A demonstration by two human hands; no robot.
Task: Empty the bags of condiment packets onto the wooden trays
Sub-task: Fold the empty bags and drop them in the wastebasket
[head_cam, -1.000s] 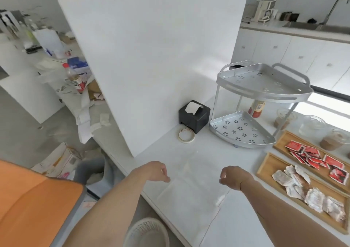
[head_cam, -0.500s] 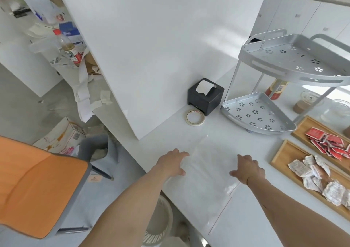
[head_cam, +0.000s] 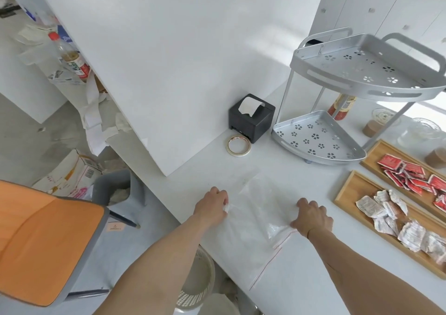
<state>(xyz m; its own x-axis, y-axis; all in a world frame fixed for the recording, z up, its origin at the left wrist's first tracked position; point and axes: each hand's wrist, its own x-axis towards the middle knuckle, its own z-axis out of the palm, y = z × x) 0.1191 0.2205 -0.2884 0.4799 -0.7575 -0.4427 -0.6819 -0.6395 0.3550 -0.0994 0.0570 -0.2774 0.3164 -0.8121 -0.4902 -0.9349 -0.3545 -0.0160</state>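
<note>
Both hands are now lying on the clear plastic zip bag (head_cam: 251, 220) that is spread flat on the white tabletop (head_cam: 301, 278); a second ago they were hovering above it with fingers curled, and half a second ago they were just coming down onto its edges. The left hand (head_cam: 212, 206) is pressing on the bag's left edge, fingers bent downward, and something small and white is showing at its fingertips; whether it is pinching the film I cannot tell. The right hand (head_cam: 312, 217) is resting on the right edge with its fingers curled and knuckles up, close to the red zip line (head_cam: 272, 259), seemingly gathering or pinning the plastic there. The bag is looking flat and empty.

That suggests the emptying itself is done and the person is flattening or collecting the spent bag. Off to the right, well apart from the bag, the near wooden tray (head_cam: 347, 189) is holding the pale crumpled packets (head_cam: 395, 220), and the far wooden tray (head_cam: 379, 150) is holding the red packets (head_cam: 415, 174). Behind the bag are sitting a roll of tape (head_cam: 238, 145), a black receipt printer (head_cam: 251, 118) and a silver two-tier corner rack (head_cam: 337, 112).
</note>
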